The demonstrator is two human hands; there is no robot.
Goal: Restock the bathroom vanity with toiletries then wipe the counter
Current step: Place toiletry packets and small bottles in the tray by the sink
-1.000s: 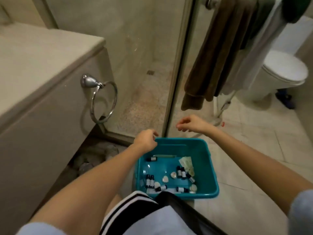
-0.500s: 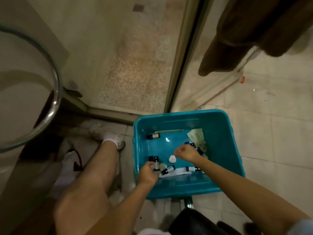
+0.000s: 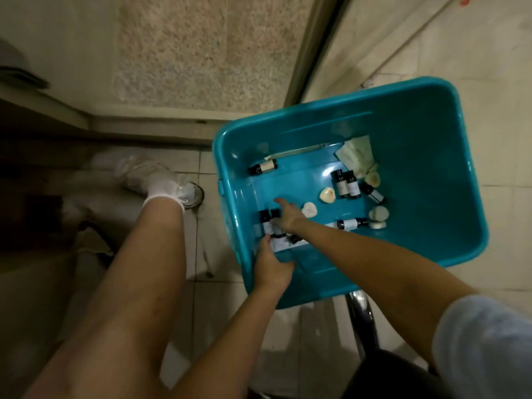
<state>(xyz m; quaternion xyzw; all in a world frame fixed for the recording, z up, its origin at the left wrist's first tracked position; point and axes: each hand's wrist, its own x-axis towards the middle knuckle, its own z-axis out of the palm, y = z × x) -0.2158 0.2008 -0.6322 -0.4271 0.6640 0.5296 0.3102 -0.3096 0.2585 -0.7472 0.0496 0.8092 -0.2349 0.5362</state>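
Toiletries: small dark bottles and pale soaps lie loose on the bottom of a teal bin point(image 3: 331, 102).
Bottles: a pair point(image 3: 266, 218) stands in the near left corner; one point(image 3: 262, 167) lies at the far left; two point(image 3: 344, 184) lie side by side mid-bin; another point(image 3: 351, 224) lies near the right hand's forearm.
Soaps: two heart-shaped pieces point(image 3: 327, 194) sit between the bottle groups; a round one point(image 3: 378, 213) lies further right.
Sachet: pale green point(image 3: 357, 153), against the far wall.
Right hand point(image 3: 288, 217): over the corner pair, forefinger stretched out; I cannot tell whether the other fingers grip a bottle.
Left hand point(image 3: 270, 269): fingers fairly straight, tips on a white packet point(image 3: 283, 243) in the near corner.
Bin's place: on the tiled floor point(image 3: 489, 67), beside a shower frame point(image 3: 313, 50).
Leg: bare, in a white sock point(image 3: 161, 187), left of the bin.
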